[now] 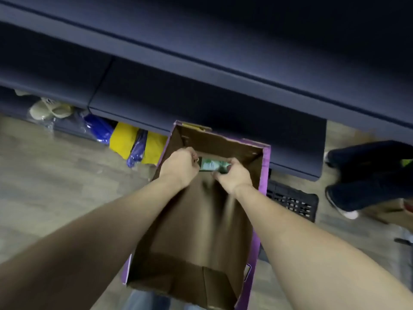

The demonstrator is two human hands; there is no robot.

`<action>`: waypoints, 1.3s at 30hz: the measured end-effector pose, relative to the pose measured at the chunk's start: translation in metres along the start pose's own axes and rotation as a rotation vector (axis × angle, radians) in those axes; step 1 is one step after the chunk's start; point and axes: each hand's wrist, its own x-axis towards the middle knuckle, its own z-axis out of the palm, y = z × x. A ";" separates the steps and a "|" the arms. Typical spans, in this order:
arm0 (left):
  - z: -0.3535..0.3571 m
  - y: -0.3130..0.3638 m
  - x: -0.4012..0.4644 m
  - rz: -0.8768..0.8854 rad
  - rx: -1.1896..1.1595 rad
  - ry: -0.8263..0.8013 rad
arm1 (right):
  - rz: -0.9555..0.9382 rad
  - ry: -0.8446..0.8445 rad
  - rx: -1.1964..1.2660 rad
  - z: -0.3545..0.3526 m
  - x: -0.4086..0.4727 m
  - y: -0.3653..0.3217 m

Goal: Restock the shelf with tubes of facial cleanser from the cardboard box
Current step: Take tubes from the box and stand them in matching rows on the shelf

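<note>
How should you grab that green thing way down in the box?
Reach straight down through the open top of the cardboard box and grip the green pack by its two short ends, as the left hand and right hand do; it lies sideways.

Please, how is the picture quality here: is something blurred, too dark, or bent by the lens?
Head view: motion blur softens both hands, left hand and right hand, and the green pack; the shelf is dark; wide-angle lens stretches the forearms.
</note>
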 end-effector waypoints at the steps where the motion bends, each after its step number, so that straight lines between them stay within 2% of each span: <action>1: 0.007 -0.003 0.007 -0.011 -0.003 -0.024 | -0.008 0.000 -0.044 0.002 0.012 0.003; 6: 0.039 -0.018 0.029 -0.116 -0.007 -0.104 | -0.047 -0.044 -0.246 0.026 0.074 0.009; 11: 0.064 -0.038 0.040 -0.201 -0.034 -0.214 | -0.080 0.011 -0.555 0.049 0.101 0.017; 17: 0.069 -0.046 0.044 -0.209 -0.043 -0.241 | -0.065 0.053 -0.649 0.060 0.102 0.030; 21: 0.060 -0.039 0.042 -0.222 -0.067 -0.211 | -0.042 0.042 -0.473 0.055 0.092 0.031; 27: 0.030 -0.011 0.017 -0.126 0.015 -0.106 | -0.041 0.022 -0.137 0.035 0.035 0.028; 33: -0.029 0.026 -0.020 -0.018 0.047 -0.063 | 0.005 0.042 0.138 -0.001 -0.031 0.001; 39: -0.101 0.061 -0.067 0.115 0.038 0.059 | -0.133 0.146 0.327 -0.061 -0.107 -0.040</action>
